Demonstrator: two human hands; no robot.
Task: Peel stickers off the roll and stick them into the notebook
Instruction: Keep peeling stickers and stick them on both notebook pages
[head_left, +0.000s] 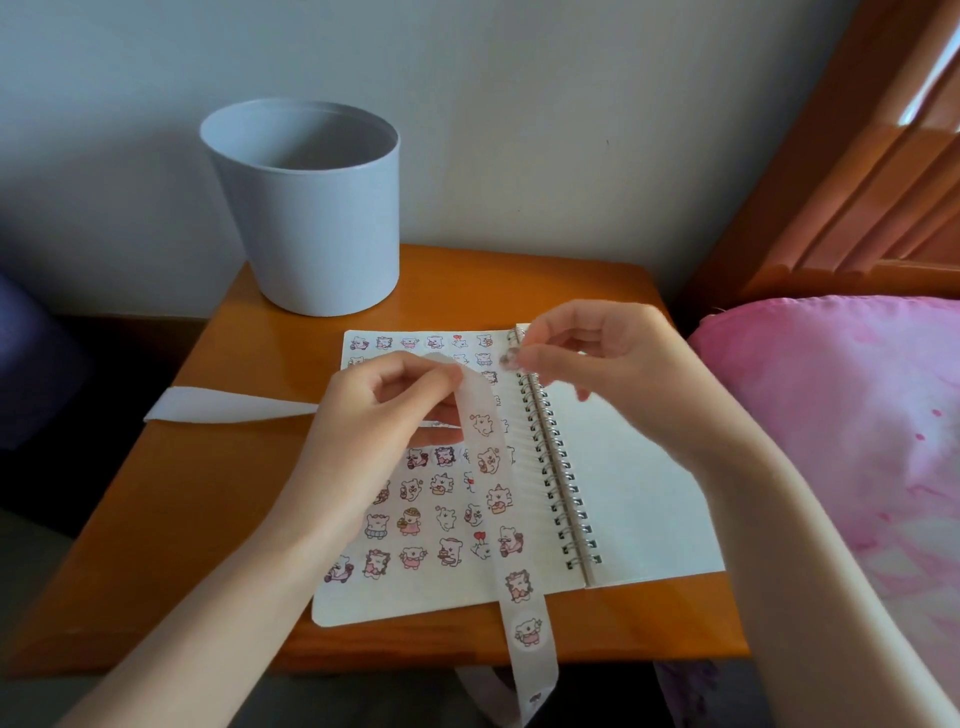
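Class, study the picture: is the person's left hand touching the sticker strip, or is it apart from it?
Touching. The head view shows the left hand pinching the strip between thumb and fingers where it bends over above the notebook.

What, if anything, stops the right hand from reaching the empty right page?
Probably nothing, so yes. The right hand pinches a sticker near the binding, and the empty page lies bare just below it. The left hand and the strip are over the left page.
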